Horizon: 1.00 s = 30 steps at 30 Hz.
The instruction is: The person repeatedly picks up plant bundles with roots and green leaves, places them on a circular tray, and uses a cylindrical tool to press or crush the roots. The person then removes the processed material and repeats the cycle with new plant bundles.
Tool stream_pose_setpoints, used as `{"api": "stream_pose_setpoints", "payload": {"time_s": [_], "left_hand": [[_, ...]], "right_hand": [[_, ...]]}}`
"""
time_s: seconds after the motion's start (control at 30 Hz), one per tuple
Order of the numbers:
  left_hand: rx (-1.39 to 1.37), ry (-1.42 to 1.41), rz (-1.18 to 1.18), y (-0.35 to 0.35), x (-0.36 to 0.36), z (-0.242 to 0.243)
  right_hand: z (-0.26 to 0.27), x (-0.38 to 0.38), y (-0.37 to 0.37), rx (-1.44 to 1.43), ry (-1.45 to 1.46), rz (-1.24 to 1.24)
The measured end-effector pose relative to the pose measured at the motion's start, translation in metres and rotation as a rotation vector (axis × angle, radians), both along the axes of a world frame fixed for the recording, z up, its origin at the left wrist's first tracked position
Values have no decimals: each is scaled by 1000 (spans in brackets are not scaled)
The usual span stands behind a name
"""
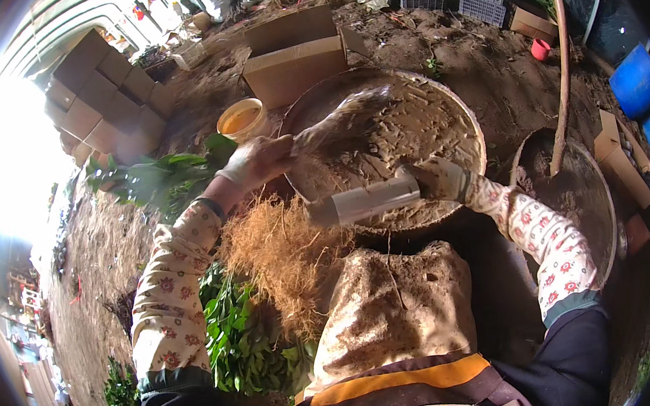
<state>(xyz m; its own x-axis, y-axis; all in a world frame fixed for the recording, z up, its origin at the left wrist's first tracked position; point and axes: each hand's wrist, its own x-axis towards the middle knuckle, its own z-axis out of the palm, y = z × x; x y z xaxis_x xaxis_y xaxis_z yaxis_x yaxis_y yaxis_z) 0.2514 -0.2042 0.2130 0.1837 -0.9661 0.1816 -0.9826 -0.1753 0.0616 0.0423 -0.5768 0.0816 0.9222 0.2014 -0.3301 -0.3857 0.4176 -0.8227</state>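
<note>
My left hand (260, 159) is closed around the stems of a leafy plant (160, 177). Its green leaves point left, and its muddy root end (341, 120), blurred and glossy, reaches over a round mud-filled tub (440, 129). In my right hand (436, 179) is a roll of clear plastic film (377, 199), its far end blurred above the tub's near edge. Below my left hand lies a heap of tan bare roots (283, 259), with green leafy tops (235, 332) under and beside it.
An open cardboard box (296, 69) and a yellowish bucket (242, 120) stand beyond the tub. At right are a second tub (585, 192) with a wooden handle (561, 66) in it, and blue containers (637, 83). Stacked cartons (101, 101) stand at upper left.
</note>
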Motion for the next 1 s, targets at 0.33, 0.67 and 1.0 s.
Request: {"api": "stream_pose_setpoints", "payload": {"time_s": [0.33, 0.67, 1.0], "left_hand": [[4, 360, 66, 14, -74, -8], [-91, 273, -110, 16, -98, -25], [-78, 109, 145, 39, -138, 1]], "right_hand": [[43, 25, -31, -1719, -531, 238], [135, 35, 14, -1338, -1134, 267], [24, -69, 63, -944, -1276, 76]]}}
